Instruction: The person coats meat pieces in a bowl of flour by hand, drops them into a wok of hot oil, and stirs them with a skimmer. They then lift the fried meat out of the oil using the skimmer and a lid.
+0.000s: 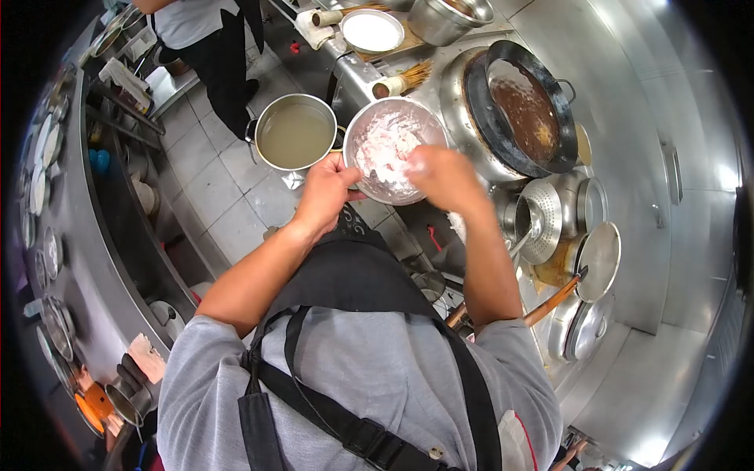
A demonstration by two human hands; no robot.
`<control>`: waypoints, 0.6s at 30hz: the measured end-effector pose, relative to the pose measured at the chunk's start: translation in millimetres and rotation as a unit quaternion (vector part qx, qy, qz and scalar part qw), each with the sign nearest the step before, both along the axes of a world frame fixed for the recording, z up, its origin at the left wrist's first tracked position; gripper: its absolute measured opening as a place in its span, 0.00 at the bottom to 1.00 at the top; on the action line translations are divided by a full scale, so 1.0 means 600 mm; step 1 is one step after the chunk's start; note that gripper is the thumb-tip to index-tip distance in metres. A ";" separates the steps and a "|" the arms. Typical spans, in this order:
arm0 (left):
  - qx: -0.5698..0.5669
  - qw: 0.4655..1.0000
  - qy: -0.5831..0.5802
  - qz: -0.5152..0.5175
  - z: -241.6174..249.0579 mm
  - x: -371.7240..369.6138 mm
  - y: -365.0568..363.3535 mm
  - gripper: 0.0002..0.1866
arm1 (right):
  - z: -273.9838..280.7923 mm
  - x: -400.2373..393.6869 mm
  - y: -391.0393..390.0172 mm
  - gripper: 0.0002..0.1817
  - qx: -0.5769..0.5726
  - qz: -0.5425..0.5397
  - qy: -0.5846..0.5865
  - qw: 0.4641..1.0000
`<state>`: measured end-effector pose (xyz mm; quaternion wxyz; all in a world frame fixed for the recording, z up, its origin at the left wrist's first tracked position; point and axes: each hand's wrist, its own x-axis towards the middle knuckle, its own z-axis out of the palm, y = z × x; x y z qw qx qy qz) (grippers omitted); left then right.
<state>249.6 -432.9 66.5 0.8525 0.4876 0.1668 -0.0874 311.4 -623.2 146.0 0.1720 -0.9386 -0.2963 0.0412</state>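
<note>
Steel cooking range [628, 102] fills the right side, shiny sheet metal with a raised back wall. Grey tiled floor [212, 188] runs along its left. A long steel counter [86, 259] curves down the far left, stacked with plates and small bowls.

On the range: large round black wok [522, 106], tilted in its ring, brown liquid inside. Below it a perforated steel ladle-strainer [542, 220] resting over a small pot, next to a flat round steel lid [598, 259] with a wooden handle.

Round steel stockpot [295, 132] stands on the floor beside the range, full of cloudy pale liquid.

Just right of that pot, edge almost touching: round polished steel bowl [391, 149] holding pinkish pieces coated in white powder. It is in front of the wok, at the range's near edge.

Left hand [326, 192] closed on the bowl's near-left rim, thumb over the lip, fingers under. Right hand [444, 177] is inside the bowl over the coated pieces, motion-blurred; cannot tell if fingers are open or pinching anything.

Top of view: white round plate [371, 31] on a wooden board, bamboo wok brush [400, 81] lying near it. Another person in a white shirt and dark apron [208, 39] stands top left, well apart.
</note>
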 end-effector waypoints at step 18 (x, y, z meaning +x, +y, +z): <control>-0.007 0.999 0.031 -0.008 0.006 -0.010 -0.002 0.02 | -0.070 0.063 0.020 0.09 0.746 -0.132 0.440 0.482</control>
